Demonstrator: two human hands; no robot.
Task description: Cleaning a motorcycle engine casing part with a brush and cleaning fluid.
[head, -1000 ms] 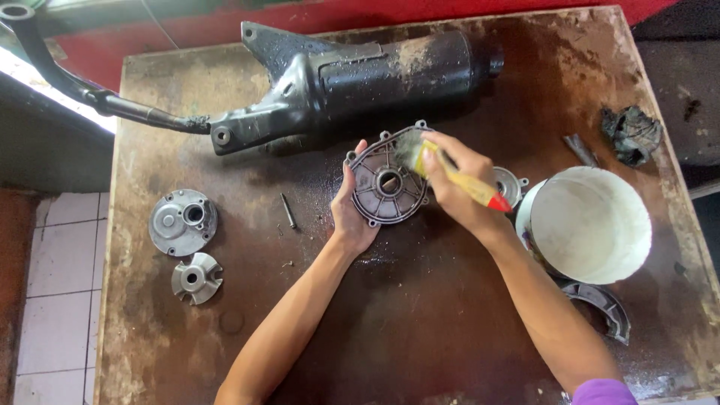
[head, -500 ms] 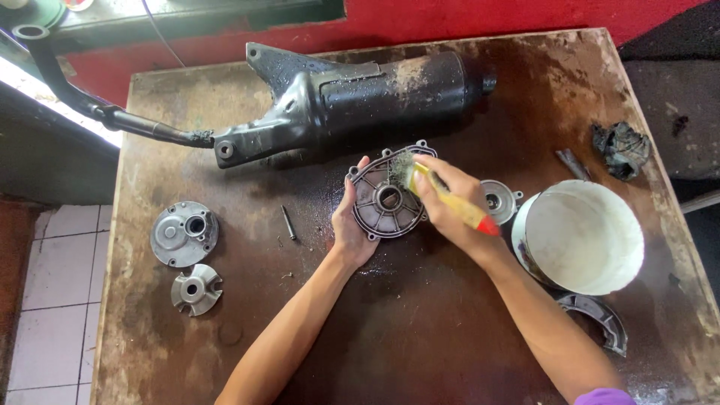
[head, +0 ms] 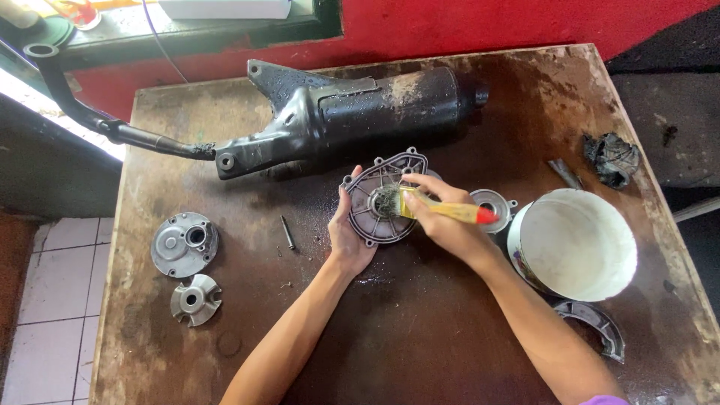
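Observation:
My left hand [head: 346,236] props up a round grey metal engine cover [head: 377,204] on the brown table, gripping its left edge. My right hand [head: 444,223] grips a paintbrush [head: 442,211] with a yellow handle and red tip. Its bristles press against the middle of the cover's face. Dark wet spatter lies on the table around the cover.
A black exhaust muffler [head: 345,116] with its pipe lies across the back of the table. A white bucket [head: 576,244] stands right of my hands, a small round part [head: 491,204] beside it. Two grey metal parts [head: 184,244] and a pin [head: 287,232] lie at left. A dirty rag [head: 613,158] sits far right.
The brush has swept from the cover's upper right edge to its middle. My left hand keeps its hold on the cover. The camera has tilted slightly.

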